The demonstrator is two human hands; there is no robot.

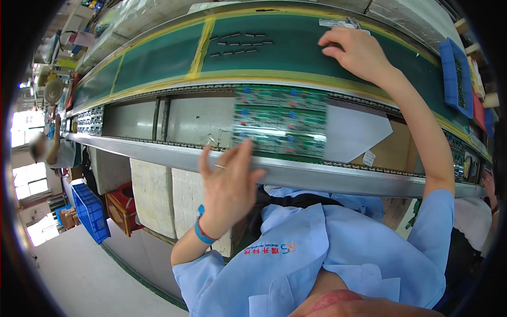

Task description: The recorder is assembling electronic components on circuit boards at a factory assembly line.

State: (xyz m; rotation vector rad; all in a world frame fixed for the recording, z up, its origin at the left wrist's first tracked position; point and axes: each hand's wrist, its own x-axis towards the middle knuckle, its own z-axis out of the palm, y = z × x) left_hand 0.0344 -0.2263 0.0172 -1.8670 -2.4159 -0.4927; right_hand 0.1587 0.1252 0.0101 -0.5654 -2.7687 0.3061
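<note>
reaching across the line, the right hand [355, 52] lies far out on the green belt [158, 58], its fingers [331, 52] curled loosely together over the belt surface just beside a small clear packet [338, 22] at the far rim; whether anything is pinched under them cannot be told. left hand [228, 185]: raised near the front steel rail [327, 177], fingers spread apart and holding nothing, its fingertips just before the near edge of a green circuit board [281, 122] that rides between the two rails and shows blurred. item: a scatter of small dark pin-like parts [237, 43] in loose rows on the belt, well apart from the right hand. item: white sheet [356, 132] and brown card [393, 150] touching the board's right side. item: blue tray [455, 76] at the far right of the belt. item: blue wristband [202, 233] on the left wrist. hazards, as a judgement: the long reach leaves the right forearm hanging over the board, so a sleeve or elbow could brush fitted components; the blur suggests the board may be moving, and the open left hand could catch its edge and skew it on the rails; the small loose parts could roll or be swept off the belt by a careless return of the hand.
</note>
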